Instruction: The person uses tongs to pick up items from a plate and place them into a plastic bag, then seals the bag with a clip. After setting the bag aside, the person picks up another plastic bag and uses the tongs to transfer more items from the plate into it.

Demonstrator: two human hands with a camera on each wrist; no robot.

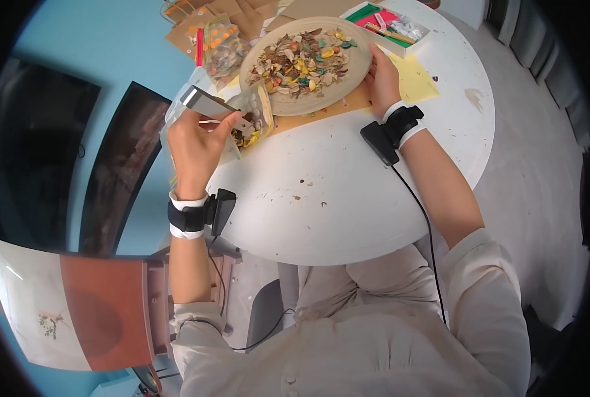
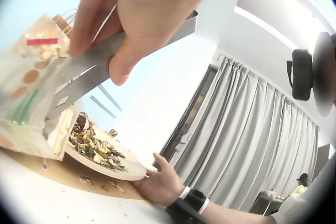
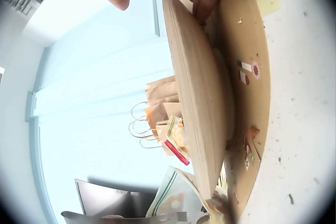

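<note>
My left hand (image 1: 195,149) pinches flat metal tongs (image 1: 209,104) between thumb and fingers. The tongs' tips reach into the mouth of a clear zip bag (image 1: 263,106), where dark and yellow dried bits show at the bottom. Right beside the bag is a round wooden plate (image 1: 301,106), heaped with mixed dried petals and flakes (image 1: 301,59) in brown, yellow and green. At the plate's right rim, my right hand (image 1: 382,83) holds on, its fingers under the edge and its thumb raised above it. From the right wrist, the plate's underside (image 3: 202,82) shows over brown paper.
Behind the plate lie a filled pouch (image 1: 222,49) and brown paper bags (image 1: 242,16). A white box (image 1: 414,41) with small colourful items sits at the back right, near yellow paper (image 1: 414,79). Crumbs are scattered over the white round table (image 1: 348,205).
</note>
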